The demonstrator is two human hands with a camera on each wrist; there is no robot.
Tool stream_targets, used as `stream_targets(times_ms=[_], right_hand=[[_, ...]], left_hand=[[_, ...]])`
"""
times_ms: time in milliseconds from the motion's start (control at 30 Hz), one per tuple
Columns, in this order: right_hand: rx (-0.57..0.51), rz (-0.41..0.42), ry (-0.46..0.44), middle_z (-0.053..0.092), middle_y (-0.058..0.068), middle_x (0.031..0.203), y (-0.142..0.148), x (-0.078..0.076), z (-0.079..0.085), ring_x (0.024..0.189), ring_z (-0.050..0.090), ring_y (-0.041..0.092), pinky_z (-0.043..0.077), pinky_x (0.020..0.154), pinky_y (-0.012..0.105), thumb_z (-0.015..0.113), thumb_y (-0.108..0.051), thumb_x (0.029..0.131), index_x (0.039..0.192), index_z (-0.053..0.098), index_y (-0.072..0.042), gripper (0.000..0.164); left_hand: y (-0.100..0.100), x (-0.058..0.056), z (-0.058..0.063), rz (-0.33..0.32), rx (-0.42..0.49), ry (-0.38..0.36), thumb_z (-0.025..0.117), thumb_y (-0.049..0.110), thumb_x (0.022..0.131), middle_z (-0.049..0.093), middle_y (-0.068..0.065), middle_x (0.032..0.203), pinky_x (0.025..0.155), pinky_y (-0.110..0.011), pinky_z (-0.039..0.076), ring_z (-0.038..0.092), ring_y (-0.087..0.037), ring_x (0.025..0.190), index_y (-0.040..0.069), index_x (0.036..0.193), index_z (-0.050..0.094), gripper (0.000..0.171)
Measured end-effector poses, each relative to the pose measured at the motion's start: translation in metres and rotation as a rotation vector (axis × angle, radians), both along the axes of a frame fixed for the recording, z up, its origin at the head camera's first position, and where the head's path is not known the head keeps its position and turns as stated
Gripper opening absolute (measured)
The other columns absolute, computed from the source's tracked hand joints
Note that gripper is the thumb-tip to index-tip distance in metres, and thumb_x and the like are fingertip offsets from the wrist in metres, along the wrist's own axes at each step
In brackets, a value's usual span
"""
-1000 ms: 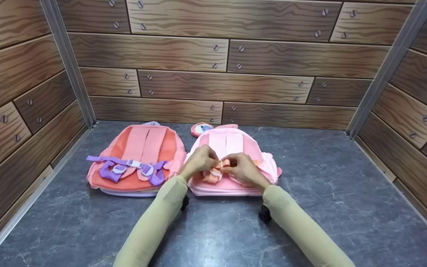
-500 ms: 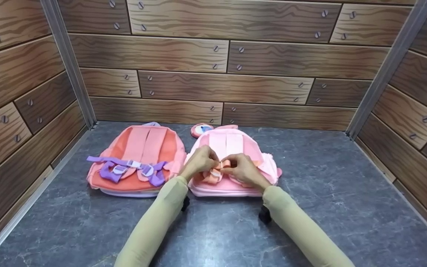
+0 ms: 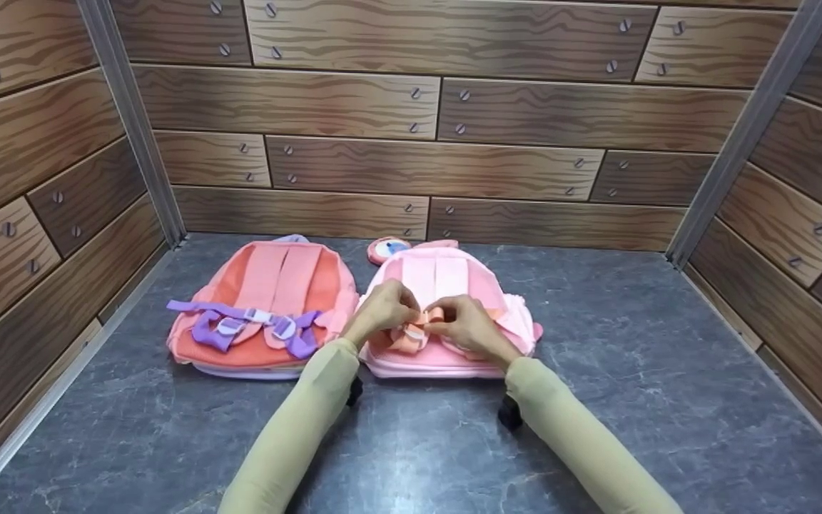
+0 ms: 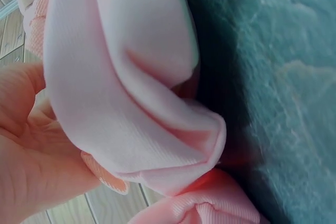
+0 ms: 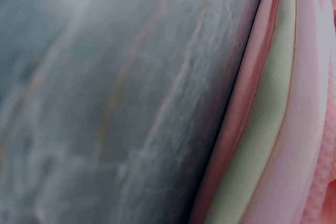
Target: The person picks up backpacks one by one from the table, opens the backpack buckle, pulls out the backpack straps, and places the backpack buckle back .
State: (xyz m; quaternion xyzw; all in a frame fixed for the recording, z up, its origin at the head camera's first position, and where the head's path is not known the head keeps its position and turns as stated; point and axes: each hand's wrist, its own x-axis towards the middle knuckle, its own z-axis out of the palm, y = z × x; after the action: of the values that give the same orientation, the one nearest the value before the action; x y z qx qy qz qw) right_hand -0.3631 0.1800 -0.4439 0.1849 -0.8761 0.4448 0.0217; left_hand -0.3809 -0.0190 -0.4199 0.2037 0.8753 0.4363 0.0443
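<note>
A light pink backpack point(image 3: 439, 357) lies back side up on the dark tabletop, its shoulder straps showing. Over its lower middle, my left hand point(image 3: 387, 305) and right hand point(image 3: 467, 325) pinch an orange strap point(image 3: 408, 343) between fingertips, close together. A small pale fitting, perhaps a buckle, sits on the strap between them; its detail is too small to tell. In the left wrist view, a pink fold of the backpack point(image 4: 105, 98) covers the fingertips of the left hand point(image 4: 37, 150). The right wrist view mostly shows the table and the backpack's layered side point(image 5: 289, 119).
Left of it lies a coral backpack point(image 3: 297, 278) with purple straps point(image 3: 215, 332) and white buckles, almost touching the pink one. A round plush piece point(image 3: 388, 248) pokes out behind the pink backpack. Wood-patterned walls point(image 3: 382, 164) enclose the grey marbled table point(image 3: 632, 343) on three sides.
Both hands stay at the orange strap with only very slight finger movement. The two backpacks have not moved.
</note>
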Motion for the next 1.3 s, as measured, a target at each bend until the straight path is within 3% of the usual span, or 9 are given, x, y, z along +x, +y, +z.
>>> stream_targets(times_ms=[267, 667, 967, 1300], right_hand=[[0.020, -0.006, 0.008, 0.070, -0.003, 0.087, 0.0003, -0.0002, 0.0006, 0.082, 0.060, 0.011, 0.047, 0.075, 0.026, 0.085, -0.010, 0.090, 0.106, 0.081, -0.007, 0.017], [0.004, -0.003, -0.005, 0.071, -0.003, 0.088, 0.0007, 0.0010, 0.0013, 0.083, 0.061, 0.011, 0.048, 0.076, 0.026, 0.085, -0.009, 0.089, 0.106, 0.081, -0.007, 0.017], [0.011, 0.017, 0.018, 0.069, -0.005, 0.084, 0.0010, -0.0006, -0.0008, 0.080, 0.059, 0.009, 0.046, 0.073, 0.024, 0.084, -0.010, 0.090, 0.104, 0.080, -0.007, 0.014], [0.004, 0.020, 0.017, 0.068, -0.005, 0.083, 0.0012, -0.0003, 0.0001, 0.078, 0.059, 0.009, 0.046, 0.070, 0.023, 0.084, -0.008, 0.090, 0.103, 0.080, -0.007, 0.014]], left_hand=[[0.0031, 0.0018, 0.0000, 0.006, -0.020, -0.009, 0.073, 0.000, 0.090, 0.059, 0.001, 0.059, 0.038, -0.019, 0.040, 0.049, -0.007, 0.040, -0.003, 0.091, 0.079, 0.007], [0.0005, 0.0008, 0.0024, 0.027, -0.003, -0.019, 0.075, 0.002, 0.088, 0.065, 0.000, 0.069, 0.042, -0.020, 0.042, 0.049, -0.007, 0.045, -0.003, 0.095, 0.080, 0.009], [-0.0009, 0.0017, 0.0021, 0.003, -0.003, -0.009, 0.069, -0.003, 0.087, 0.062, 0.001, 0.065, 0.042, -0.019, 0.041, 0.051, -0.007, 0.045, -0.003, 0.092, 0.079, 0.011], [0.0031, 0.0024, 0.0019, 0.010, 0.003, 0.005, 0.075, 0.001, 0.089, 0.066, -0.001, 0.069, 0.041, -0.020, 0.041, 0.050, -0.007, 0.044, -0.003, 0.092, 0.080, 0.007]])
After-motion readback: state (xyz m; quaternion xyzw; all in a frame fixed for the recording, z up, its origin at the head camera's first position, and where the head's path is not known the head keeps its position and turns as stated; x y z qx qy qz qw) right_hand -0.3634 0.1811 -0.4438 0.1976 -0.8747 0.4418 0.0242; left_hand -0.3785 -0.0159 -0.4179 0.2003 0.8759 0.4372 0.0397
